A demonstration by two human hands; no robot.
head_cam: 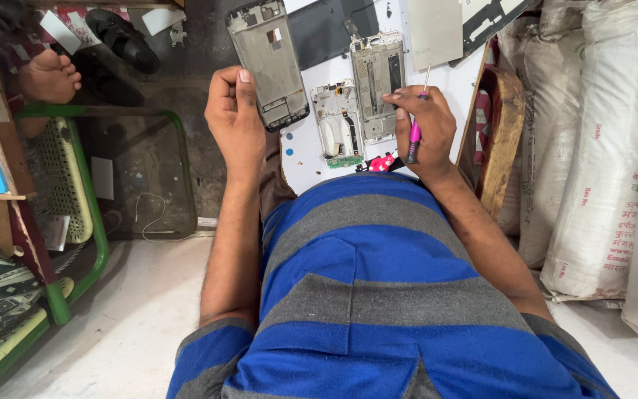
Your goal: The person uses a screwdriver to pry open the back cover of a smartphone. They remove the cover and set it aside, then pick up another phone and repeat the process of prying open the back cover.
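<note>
Blue-and-grey striped shirt [363, 295] fills the lower head view, nearest the camera, with both forearms reaching forward from it. Left hand [236, 111]: fingers curled round the lower edge of a stripped phone frame [269, 63], held tilted off the white surface [300, 159]. Right hand [422, 125]: closed in a pinch on a pink-handled screwdriver [415, 133], its thin shaft pointing up beside a second phone frame [378, 74] lying flat. Between the two frames, on the surface: a smaller opened phone body [337, 122] with a green circuit piece at its near end, touching or just beside the second frame. Further back: a dark panel [326, 29] and a pale flat sheet [435, 33]. Judged progress: the phones already stand stripped to bare frames, several parts off and laid out; whether any screws remain cannot be told. Edges and room: surface narrow, crowded at the far end, bare only near the body; its left edge drops to the dark floor, white sacks [607, 148] stand close on the right, a green-framed stool [90, 185] well apart on the left.
</note>
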